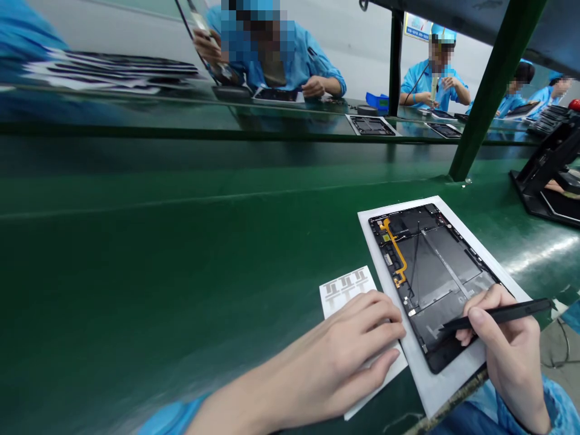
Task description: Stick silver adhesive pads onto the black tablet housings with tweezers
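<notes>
An opened black tablet (435, 272) with an orange flex cable lies on a white sheet (475, 241) at the near right of the green bench. My right hand (507, 350) is closed on a black stylus-like tool (502, 314), its tip resting on the tablet's lower part. My left hand (344, 356) lies flat, fingers together, on a small white sticker sheet (347, 287) with grey strips, just left of the tablet.
The green conveyor belt (181, 241) stretches left. A green post (493, 90) rises at the right. A black stand (548, 175) sits far right. Across the bench, several people in blue coats work at other tablets (371, 125). Stacked sheets (113, 69) lie far left.
</notes>
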A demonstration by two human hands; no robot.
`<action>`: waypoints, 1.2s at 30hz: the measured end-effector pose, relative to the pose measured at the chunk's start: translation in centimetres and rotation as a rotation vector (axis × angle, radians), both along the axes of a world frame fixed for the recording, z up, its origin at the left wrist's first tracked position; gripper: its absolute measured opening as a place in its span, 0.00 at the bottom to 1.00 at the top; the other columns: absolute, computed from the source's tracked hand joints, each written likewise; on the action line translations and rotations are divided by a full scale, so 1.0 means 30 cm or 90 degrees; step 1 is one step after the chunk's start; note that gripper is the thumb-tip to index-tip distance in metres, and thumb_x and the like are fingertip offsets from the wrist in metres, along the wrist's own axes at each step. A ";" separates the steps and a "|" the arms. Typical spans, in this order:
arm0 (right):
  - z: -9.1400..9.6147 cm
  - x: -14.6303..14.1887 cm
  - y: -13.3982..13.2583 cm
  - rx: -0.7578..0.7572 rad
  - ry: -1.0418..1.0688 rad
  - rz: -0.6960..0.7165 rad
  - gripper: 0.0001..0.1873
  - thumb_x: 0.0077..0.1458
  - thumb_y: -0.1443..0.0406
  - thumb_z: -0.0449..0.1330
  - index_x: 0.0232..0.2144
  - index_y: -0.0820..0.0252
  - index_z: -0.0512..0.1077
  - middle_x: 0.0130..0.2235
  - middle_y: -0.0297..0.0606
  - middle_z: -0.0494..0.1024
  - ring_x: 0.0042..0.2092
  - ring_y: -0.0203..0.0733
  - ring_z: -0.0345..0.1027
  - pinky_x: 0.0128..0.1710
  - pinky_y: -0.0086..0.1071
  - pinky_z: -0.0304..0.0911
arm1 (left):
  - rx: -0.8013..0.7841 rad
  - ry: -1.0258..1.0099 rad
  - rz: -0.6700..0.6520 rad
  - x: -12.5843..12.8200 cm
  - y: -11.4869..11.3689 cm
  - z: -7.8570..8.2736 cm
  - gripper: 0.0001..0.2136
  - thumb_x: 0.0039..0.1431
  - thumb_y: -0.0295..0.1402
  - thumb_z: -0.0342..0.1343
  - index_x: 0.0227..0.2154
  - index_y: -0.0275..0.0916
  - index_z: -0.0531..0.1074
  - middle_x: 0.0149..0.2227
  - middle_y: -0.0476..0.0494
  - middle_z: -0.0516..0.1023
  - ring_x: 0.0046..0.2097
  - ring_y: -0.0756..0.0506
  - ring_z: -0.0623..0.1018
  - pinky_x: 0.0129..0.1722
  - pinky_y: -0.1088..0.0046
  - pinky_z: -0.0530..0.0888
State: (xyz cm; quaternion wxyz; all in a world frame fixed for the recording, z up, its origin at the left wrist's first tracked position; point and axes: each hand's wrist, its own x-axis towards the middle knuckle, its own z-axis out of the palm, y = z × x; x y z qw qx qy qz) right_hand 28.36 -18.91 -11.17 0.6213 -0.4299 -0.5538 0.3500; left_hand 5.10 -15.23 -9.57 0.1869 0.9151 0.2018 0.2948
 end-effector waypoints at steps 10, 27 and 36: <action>0.001 -0.003 -0.007 0.022 -0.007 0.011 0.09 0.60 0.67 0.64 0.27 0.57 0.73 0.25 0.31 0.75 0.24 0.33 0.72 0.24 0.23 0.68 | -0.003 -0.022 -0.015 -0.002 0.003 -0.048 0.10 0.70 0.25 0.43 0.44 0.37 0.69 0.42 0.39 0.73 0.45 0.43 0.71 0.44 0.68 0.72; 0.025 -0.054 -0.073 -0.028 -0.066 -0.078 0.09 0.59 0.70 0.64 0.27 0.57 0.70 0.24 0.29 0.73 0.23 0.30 0.66 0.22 0.22 0.62 | 0.072 -0.068 -0.069 0.009 0.023 -0.036 0.08 0.71 0.23 0.44 0.44 0.33 0.69 0.39 0.38 0.77 0.45 0.43 0.73 0.45 0.67 0.74; 0.013 -0.070 -0.079 -0.003 -0.133 -0.142 0.10 0.55 0.74 0.62 0.26 0.57 0.69 0.25 0.29 0.73 0.22 0.29 0.64 0.20 0.21 0.61 | 0.042 -0.049 -0.096 0.033 -0.013 -0.039 0.10 0.72 0.24 0.43 0.47 0.32 0.69 0.40 0.39 0.79 0.47 0.42 0.73 0.46 0.66 0.73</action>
